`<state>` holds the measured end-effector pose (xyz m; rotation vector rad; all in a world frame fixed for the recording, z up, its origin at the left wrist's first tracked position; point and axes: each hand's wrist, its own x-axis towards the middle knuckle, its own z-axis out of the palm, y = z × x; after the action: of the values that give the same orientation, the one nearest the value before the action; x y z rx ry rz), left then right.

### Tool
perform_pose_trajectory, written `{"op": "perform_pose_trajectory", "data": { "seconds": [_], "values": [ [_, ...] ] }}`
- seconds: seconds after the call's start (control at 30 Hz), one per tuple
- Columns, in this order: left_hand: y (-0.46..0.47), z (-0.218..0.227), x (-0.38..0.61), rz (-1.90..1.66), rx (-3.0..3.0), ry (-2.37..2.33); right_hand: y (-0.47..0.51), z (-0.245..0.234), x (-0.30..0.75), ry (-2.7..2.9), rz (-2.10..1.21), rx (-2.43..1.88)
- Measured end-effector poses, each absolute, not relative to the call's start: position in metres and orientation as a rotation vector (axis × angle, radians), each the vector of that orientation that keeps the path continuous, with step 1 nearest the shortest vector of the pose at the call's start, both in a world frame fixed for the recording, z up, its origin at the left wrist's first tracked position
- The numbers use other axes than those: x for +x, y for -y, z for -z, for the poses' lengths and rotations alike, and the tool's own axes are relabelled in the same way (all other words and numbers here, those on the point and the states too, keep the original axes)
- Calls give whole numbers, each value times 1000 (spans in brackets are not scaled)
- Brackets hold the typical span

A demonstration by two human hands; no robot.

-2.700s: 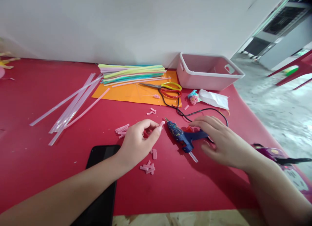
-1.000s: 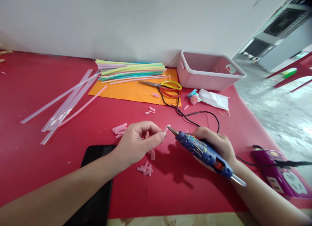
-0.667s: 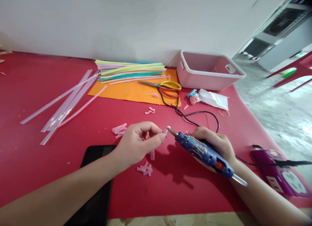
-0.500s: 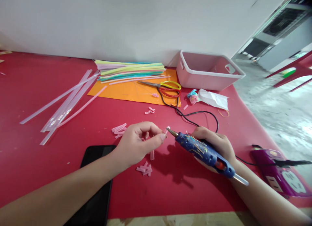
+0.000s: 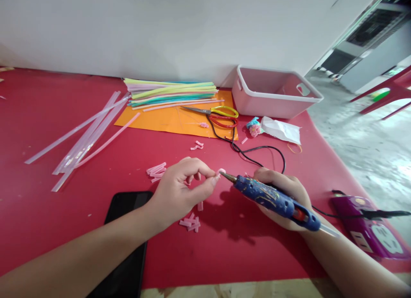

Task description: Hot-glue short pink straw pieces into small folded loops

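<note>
Between the thumb and forefinger of my left hand I pinch a small pink pipe cleaner piece, which looks curled. My right hand is wrapped round a blue glue gun, its metal nozzle at the pink piece. A clear glue stick sticks out of the gun's back end. Short pink pieces lie in a small pile below my left hand, with another pile to its left. A few bent pink bits lie farther back.
Scissors and a bundle of coloured pipe cleaners rest on an orange sheet. A pink bin stands at the back right. Glue sticks lie left, a black phone under my left arm, a purple power strip right.
The glue gun has tilted slightly and shifted a little to the right and down. The pink piece at its tip now looks curled instead of straight.
</note>
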<state>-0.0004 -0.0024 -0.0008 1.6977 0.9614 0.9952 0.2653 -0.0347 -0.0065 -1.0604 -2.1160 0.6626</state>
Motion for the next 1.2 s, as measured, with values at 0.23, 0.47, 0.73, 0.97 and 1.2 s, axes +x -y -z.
{"op": "perform_pose_trajectory", "data": {
  "seconds": [0.23,0.47,0.73,0.97,1.2],
  "values": [
    [4,2,-2,-1021,1789,-944,39,3,265,2093,-716,-1169],
    [5,3,-2,-1015,1761,-906,38,5,265,2100,-675,-1183],
    [4,1,-2,-1009,1755,-902,40,4,265,2048,-732,-1237],
    [4,0,-2,-988,1728,-944,40,7,263,2047,-682,-1222],
    [5,0,-1,-931,1682,-1010,40,6,264,2032,-717,-1296]
  ]
}}
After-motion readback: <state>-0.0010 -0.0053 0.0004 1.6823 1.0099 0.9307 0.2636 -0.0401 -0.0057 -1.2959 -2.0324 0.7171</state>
